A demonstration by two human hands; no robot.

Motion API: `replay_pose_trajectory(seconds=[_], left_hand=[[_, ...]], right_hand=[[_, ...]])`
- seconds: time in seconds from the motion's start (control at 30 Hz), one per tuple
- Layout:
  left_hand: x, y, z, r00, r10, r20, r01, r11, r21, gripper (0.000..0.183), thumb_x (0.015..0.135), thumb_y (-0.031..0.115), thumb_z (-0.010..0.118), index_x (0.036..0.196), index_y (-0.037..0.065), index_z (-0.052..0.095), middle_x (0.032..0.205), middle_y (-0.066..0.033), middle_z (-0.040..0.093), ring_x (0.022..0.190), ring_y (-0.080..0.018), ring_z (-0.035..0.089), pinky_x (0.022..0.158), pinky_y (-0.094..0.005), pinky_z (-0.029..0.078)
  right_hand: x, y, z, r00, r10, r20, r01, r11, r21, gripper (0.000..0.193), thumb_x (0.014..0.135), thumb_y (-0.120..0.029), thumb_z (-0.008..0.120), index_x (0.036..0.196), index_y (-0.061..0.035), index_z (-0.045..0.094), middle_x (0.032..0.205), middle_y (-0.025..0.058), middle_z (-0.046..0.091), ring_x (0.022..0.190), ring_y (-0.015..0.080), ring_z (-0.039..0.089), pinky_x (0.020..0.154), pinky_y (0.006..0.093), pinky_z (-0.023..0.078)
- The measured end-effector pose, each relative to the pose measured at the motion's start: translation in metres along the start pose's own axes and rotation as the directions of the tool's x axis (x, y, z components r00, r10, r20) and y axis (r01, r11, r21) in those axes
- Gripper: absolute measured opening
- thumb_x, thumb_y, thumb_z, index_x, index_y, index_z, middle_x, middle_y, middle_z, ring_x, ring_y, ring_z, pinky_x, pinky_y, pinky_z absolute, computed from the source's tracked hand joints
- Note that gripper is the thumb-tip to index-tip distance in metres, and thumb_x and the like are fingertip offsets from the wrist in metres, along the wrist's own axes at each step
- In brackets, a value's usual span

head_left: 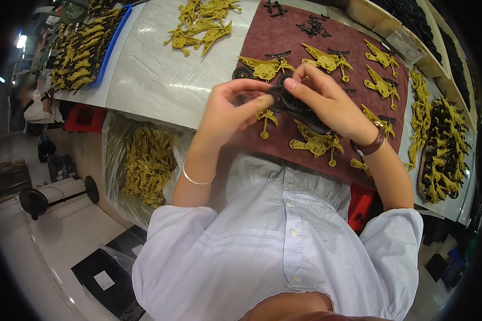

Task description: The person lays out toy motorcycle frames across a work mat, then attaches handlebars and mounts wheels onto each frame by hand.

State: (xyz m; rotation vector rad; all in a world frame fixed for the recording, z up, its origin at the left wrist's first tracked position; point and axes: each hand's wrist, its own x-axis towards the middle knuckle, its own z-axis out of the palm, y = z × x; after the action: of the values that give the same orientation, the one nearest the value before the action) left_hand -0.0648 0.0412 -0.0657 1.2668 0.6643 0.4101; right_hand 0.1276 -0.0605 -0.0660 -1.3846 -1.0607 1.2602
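My left hand point(231, 109) pinches a black toy wheel point(276, 98) between thumb and fingertips; the wheel is slightly blurred. Close beside it, my right hand point(329, 101) is closed around several black spoked wheels point(293, 102), partly hidden by its fingers. Both hands are above a maroon cloth point(284, 35). Yellow plastic toy motorbike bodies point(326, 60) with black parts at one end lie spread over the cloth. One body point(265, 68) just beyond my hands has a black wheel point(242, 73) at its left end.
Small black parts point(313, 25) lie on the cloth's far side. Loose yellow bodies point(201, 32) rest on the pale tabletop point(150, 59). A blue-edged tray point(111, 45) of bodies stands far left, cream bins point(380, 21) far right. Below the table's left side sits a plastic bag point(112, 160) of yellow parts.
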Motion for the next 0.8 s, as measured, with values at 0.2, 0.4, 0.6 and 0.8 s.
replay_pose_trajectory(seconds=[0.2,0.4,0.6,0.8], left_hand=[[-0.03,0.003,-0.05,0.974,0.046,-0.221,0.003,0.977,0.214,0.024,0.079,0.009,0.076,0.1,-0.001,0.07,0.077,-0.0007,0.067,0.049,-0.0012,0.047,0.042,-0.0165,0.033],[-0.037,-0.002,-0.073,0.974,-0.007,-0.227,0.093,0.925,0.368,0.02,0.08,0.011,0.075,0.097,0.001,0.072,0.078,-0.0007,0.067,0.05,-0.0016,0.049,0.044,-0.0168,0.035],[-0.028,-0.016,-0.072,0.971,0.056,-0.234,0.066,0.875,0.48,0.02,0.082,0.011,0.074,0.099,0.001,0.071,0.073,0.0004,0.064,0.052,-0.0025,0.049,0.047,-0.0183,0.037],[-0.027,-0.021,-0.073,0.967,0.129,-0.221,0.041,0.774,0.632,0.022,0.081,0.012,0.074,0.099,0.0,0.071,0.078,-0.0012,0.066,0.066,-0.0046,0.055,0.053,-0.0202,0.043]], right_hand=[[-0.015,-0.018,-0.011,0.937,0.271,0.22,-0.307,0.94,0.152,0.018,0.095,-0.024,0.061,0.095,-0.0067,0.055,0.076,-0.0068,0.054,0.068,-0.0007,0.05,0.06,0.0162,0.041],[-0.02,0.004,0.021,0.977,-0.027,0.213,0.075,0.972,-0.223,0.015,0.089,-0.012,0.067,0.096,-0.0025,0.059,0.079,-0.0023,0.058,0.069,0.0026,0.051,0.06,0.0205,0.043],[-0.017,0.011,0.047,0.959,-0.25,0.132,0.282,0.867,-0.411,0.018,0.085,-0.013,0.07,0.092,0.0018,0.063,0.064,0.0084,0.056,0.055,0.0127,0.052,0.053,0.0279,0.042],[-0.02,0.012,0.039,0.991,-0.093,0.093,0.117,0.95,-0.289,0.014,0.089,-0.011,0.067,0.094,0.0006,0.061,0.077,0.0007,0.06,0.058,0.0063,0.052,0.053,0.0235,0.043]])
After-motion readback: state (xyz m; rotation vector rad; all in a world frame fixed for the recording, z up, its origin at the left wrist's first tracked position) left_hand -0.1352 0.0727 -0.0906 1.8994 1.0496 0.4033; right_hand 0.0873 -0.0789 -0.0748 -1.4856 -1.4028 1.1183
